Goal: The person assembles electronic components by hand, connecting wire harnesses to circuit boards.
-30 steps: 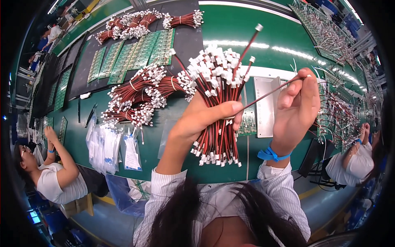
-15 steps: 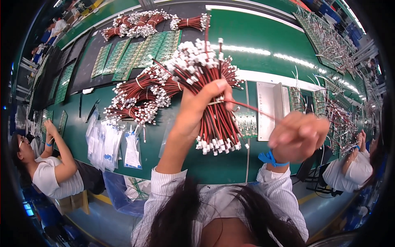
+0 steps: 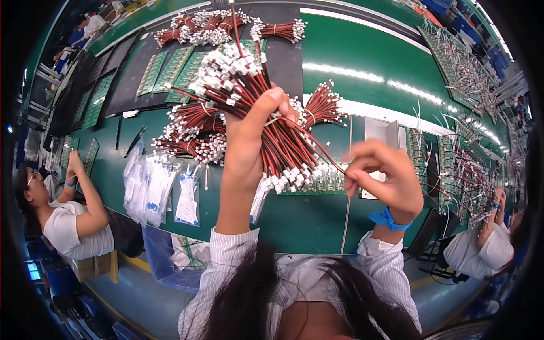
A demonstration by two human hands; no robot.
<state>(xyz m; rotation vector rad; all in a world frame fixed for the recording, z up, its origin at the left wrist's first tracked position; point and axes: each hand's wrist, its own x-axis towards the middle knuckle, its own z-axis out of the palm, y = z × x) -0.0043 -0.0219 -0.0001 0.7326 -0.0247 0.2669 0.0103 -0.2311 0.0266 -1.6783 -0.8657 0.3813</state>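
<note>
A thick bundle of red-and-black wires (image 3: 286, 153) with white connectors at both ends is gripped in my left hand (image 3: 249, 127), raised above the green table. A light band circles its middle. The thumb lies across the wires, and the bundle tilts with its upper end to the left. One thin reddish strand (image 3: 320, 146) runs from beside the left thumb to my right hand (image 3: 388, 178), whose thumb and forefinger pinch its far end. That end is hidden by the fingertips. More tied wire bundles (image 3: 195, 127) lie on the table behind my left hand.
Circuit boards (image 3: 170, 71) lie on a black mat, with tied bundles (image 3: 277, 30) behind them. Plastic bags (image 3: 150, 190) sit at the left. A metal tray (image 3: 377, 133) and wired boards (image 3: 453, 158) stand at the right. Co-workers (image 3: 79, 224) sit at both sides.
My left hand has shifted left with the bundle, which now leans more. The right hand, blurred before, has come nearer the bundle and its pinch on the strand shows clearly.
</note>
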